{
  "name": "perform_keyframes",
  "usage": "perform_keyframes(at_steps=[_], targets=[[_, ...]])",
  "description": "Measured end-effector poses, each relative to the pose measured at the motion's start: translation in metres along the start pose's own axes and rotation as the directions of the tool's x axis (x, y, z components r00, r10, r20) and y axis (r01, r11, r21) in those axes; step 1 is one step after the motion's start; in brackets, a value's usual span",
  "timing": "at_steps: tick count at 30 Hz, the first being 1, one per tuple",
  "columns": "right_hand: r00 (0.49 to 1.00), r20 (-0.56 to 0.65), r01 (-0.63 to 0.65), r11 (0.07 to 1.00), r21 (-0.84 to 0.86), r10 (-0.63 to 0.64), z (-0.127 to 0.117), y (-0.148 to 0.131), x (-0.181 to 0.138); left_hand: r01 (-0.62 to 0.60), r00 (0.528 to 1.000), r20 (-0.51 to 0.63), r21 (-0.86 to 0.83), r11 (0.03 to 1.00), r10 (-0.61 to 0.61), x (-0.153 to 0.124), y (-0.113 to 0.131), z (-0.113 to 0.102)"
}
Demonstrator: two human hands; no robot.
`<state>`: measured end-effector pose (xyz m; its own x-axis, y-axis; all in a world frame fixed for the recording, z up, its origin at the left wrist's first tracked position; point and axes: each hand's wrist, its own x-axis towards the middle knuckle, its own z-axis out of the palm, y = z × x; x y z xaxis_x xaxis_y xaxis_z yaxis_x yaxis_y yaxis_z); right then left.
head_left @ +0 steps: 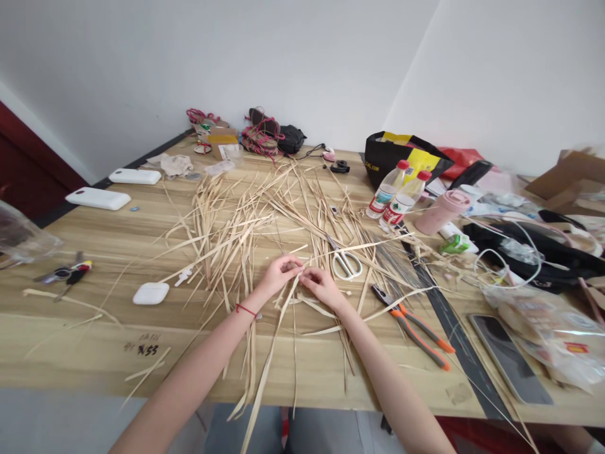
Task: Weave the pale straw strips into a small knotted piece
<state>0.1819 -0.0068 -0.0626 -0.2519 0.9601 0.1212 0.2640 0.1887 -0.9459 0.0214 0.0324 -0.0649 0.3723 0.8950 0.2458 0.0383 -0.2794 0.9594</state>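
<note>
Both hands meet over the middle of the table, fingertips pinched close together on pale, flat straw strips. My left hand [282, 275], with a red string at its wrist, is closed on a strip. Just beside it, my right hand [320, 285] pinches the same small bundle. One long straw strip [270, 353] hangs from the fingers down past the table's front edge. Where the strips cross between the fingertips is too small to make out. Behind the hands spreads a loose heap of straw strips [246, 227]. White-handled scissors [347, 263] lie right of my right hand.
Pliers with orange-grey handles [418, 331] and a phone [510, 359] lie at right. Two bottles [385, 189], a pink cup [443, 211] and a black-yellow bag [406, 154] stand behind. A white case [151, 293] and small tools [69, 274] are at left.
</note>
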Motion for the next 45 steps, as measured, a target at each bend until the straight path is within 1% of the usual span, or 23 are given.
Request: perform_keyframes(at_steps=[5, 7, 11, 15, 23, 29, 31, 34, 38, 45], targets=[[1.0, 0.01, -0.013, 1.0, 0.015, 0.013, 0.0, -0.003, -0.001, -0.098, 0.995, -0.003, 0.126, 0.987, 0.099, -0.002, 0.012, -0.002], [1.0, 0.011, -0.019, 1.0, 0.018, 0.018, 0.0, -0.003, -0.002, -0.116, 0.993, 0.009, 0.148, 0.982, 0.116, -0.002, 0.015, -0.002], [1.0, 0.005, -0.025, 0.999, 0.032, 0.025, 0.0, -0.003, -0.001, -0.084, 0.996, 0.014, 0.141, 0.986, 0.083, -0.002, 0.014, -0.002], [1.0, -0.002, -0.03, 0.999, 0.036, 0.03, 0.0, -0.003, -0.001, -0.037, 0.999, 0.022, 0.083, 0.996, 0.035, 0.0, 0.01, -0.001], [1.0, -0.013, -0.025, 1.0, 0.014, 0.025, 0.0, -0.002, -0.001, -0.049, 0.998, 0.041, 0.06, 0.997, 0.046, -0.001, 0.011, -0.002], [0.999, -0.044, -0.029, 0.999, 0.021, 0.03, 0.0, 0.0, 0.001, 0.024, 0.999, 0.022, -0.004, 1.0, -0.024, 0.0, 0.005, 0.0], [0.999, -0.046, -0.021, 1.0, 0.013, 0.022, 0.0, -0.002, 0.0, 0.022, 1.0, 0.011, -0.015, 1.0, -0.022, 0.0, 0.004, 0.0], [1.0, -0.018, 0.004, 1.0, 0.005, -0.004, 0.001, -0.004, 0.0, 0.011, 1.0, -0.013, -0.013, 1.0, -0.011, -0.001, 0.003, 0.0], [1.0, 0.002, 0.018, 1.0, 0.001, -0.018, 0.002, -0.005, -0.001, -0.01, 0.999, -0.04, 0.045, 0.999, 0.012, -0.002, 0.005, 0.0], [1.0, 0.005, -0.012, 1.0, 0.017, 0.012, 0.001, -0.003, 0.0, -0.097, 0.995, -0.008, 0.137, 0.986, 0.099, -0.002, 0.015, -0.002]])
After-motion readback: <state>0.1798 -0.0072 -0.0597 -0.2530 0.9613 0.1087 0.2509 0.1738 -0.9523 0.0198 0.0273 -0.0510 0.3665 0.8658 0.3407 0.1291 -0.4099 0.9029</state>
